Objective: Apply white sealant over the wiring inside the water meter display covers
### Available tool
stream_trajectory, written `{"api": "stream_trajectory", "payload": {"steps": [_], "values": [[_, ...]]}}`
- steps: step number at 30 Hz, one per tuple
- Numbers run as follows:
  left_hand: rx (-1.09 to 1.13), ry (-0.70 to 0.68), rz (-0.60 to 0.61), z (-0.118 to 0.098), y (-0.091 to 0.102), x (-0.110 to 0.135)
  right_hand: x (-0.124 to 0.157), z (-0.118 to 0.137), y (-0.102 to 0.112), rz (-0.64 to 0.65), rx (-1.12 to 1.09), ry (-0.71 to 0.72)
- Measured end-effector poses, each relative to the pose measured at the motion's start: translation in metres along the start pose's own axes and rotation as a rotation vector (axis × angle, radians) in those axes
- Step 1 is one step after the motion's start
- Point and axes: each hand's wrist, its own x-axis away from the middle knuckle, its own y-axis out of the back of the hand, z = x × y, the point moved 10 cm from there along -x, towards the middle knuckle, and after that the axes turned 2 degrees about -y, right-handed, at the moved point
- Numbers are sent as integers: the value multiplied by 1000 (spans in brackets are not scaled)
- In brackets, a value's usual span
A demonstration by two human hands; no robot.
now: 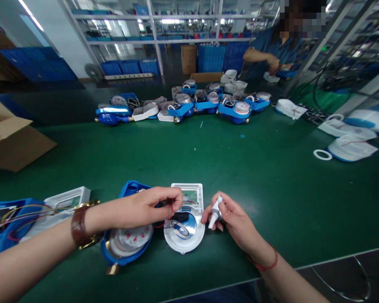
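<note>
A blue water meter body (126, 248) lies on the green table (208, 168) near the front edge. Beside it lies its white cover (185, 219), open side up, with a green circuit board and a round coil inside. My left hand (151, 204) reaches across the meter and pinches thin red and black wires over the cover. My right hand (232, 219) sits just right of the cover, fingers closed round a small white tube (215, 211) with its tip pointing down to the table.
Another opened blue meter with loose wires (9, 221) sits at the far left. Several blue meters and white covers (205, 103) are heaped at the table's back. More white covers (350, 141) lie at right. A cardboard box (9, 134) stands left. Another person (271, 54) works at the far end.
</note>
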Motion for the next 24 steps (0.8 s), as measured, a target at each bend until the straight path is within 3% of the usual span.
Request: {"api": "stream_trajectory", "payload": {"steps": [6, 16, 19, 24], "values": [[-6, -49, -86, 1, 4, -2, 1, 3, 2, -32, -48, -9], [354, -59, -73, 5, 11, 5, 0, 7, 0, -59, -133, -9], [415, -58, -34, 8, 6, 6, 1, 13, -10, -7, -160, -21], [488, -87, -28, 10, 4, 4, 2, 6, -38, 102, -62, -160]]}}
